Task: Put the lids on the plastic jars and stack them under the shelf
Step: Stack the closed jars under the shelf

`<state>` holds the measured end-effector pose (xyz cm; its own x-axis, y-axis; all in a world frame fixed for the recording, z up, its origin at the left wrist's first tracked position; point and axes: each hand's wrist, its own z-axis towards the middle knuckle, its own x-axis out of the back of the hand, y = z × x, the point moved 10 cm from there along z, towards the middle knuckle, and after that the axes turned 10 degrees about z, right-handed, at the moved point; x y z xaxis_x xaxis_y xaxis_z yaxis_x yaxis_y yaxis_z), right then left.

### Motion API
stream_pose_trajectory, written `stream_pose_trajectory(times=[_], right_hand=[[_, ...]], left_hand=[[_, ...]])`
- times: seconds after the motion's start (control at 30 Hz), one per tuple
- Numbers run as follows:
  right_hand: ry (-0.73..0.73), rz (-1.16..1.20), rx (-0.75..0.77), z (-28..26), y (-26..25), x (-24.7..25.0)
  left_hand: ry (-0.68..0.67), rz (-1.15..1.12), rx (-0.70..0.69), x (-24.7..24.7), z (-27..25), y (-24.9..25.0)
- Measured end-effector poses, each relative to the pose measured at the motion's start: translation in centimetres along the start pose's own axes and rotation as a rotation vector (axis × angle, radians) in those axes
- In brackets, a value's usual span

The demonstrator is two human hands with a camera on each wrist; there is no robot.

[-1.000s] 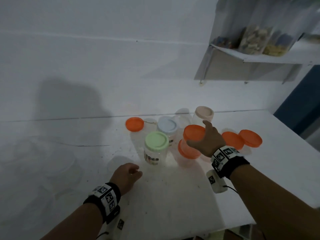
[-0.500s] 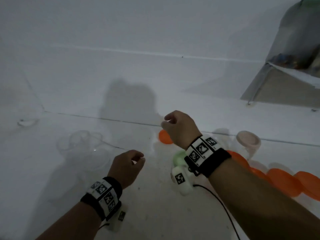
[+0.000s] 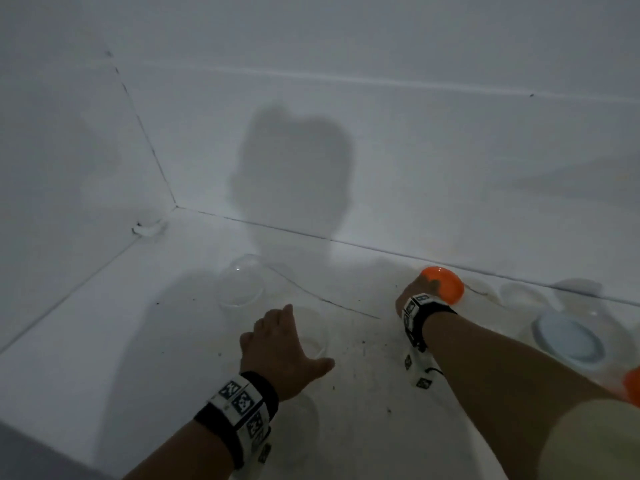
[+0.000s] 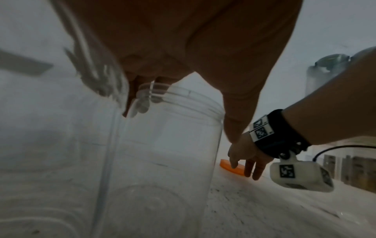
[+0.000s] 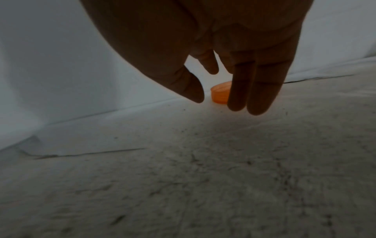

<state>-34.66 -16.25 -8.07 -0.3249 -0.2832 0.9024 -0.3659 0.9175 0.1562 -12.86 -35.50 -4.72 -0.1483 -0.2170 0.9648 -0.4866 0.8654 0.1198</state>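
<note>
An open clear jar (image 3: 317,336) stands on the white table, and a second clear jar (image 3: 242,285) is behind it to the left. My left hand (image 3: 284,337) is spread over the near jar. In the left wrist view its fingers (image 4: 140,99) show through the rim of that jar (image 4: 162,161), with the thumb down the outside on the right. I cannot tell if it grips. My right hand (image 3: 420,289) reaches a loose orange lid (image 3: 446,284) by the back wall. Its fingers (image 5: 254,90) are straight and just in front of the lid (image 5: 220,91).
A jar with a pale blue lid (image 3: 568,341) stands at the right, with clear jars (image 3: 519,296) behind it and an orange piece (image 3: 632,386) at the frame edge. The walls meet in a corner (image 3: 175,206) at the back left. The table (image 3: 346,427) is speckled with dirt.
The head view has swung left, away from the shelf. My right hand left the orange-lidded jar and moved to the loose orange lid. My left hand uncurled and went forward over the clear jar.
</note>
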Motion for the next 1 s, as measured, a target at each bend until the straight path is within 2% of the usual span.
stream_pose_trajectory(times=[0.13, 0.23, 0.33, 0.4, 0.47, 0.57, 0.63, 0.73, 0.87, 1.0], right_hand=[[-0.044, 0.030, -0.166, 1.4, 2.4, -0.7], [0.039, 0.075, -0.178, 3.6, 3.4, -1.4], [0.087, 0.359, -0.218, 4.6, 4.5, -2.1], [0.115, 0.557, -0.176, 3.2, 3.4, -1.3], [0.242, 0.747, -0.162, 1.1, 2.9, -0.1], [0.343, 0.869, -0.213, -2.5, 2.3, 1.9], [0.434, 0.983, -0.167, -5.1, 2.0, 4.5], [0.580, 1.140, -0.013, -10.7, 2.6, 8.0], [0.649, 1.180, 0.211, -19.2, 3.8, 10.6], [0.713, 1.138, 0.251, -25.5, 7.4, 9.7]], left_hand=[[0.005, -0.146, -0.064, -0.6, 1.5, -0.1], [-0.036, -0.218, -0.104, -1.0, 2.1, -0.2], [-0.034, -0.218, -0.130, -0.6, 2.5, -0.1], [-0.023, -0.215, -0.163, -0.1, 2.6, 0.2], [-0.020, -0.269, -0.217, 0.5, 2.4, 0.9], [0.032, -0.354, -0.307, 2.4, 1.5, 2.6], [0.070, -0.453, -0.315, 3.6, 0.9, 3.3], [0.092, -0.553, -0.315, 4.4, -0.6, 4.4], [0.049, -0.555, -0.356, 3.1, -4.1, 6.8], [-0.045, -0.648, -0.381, 0.1, -7.9, 8.8]])
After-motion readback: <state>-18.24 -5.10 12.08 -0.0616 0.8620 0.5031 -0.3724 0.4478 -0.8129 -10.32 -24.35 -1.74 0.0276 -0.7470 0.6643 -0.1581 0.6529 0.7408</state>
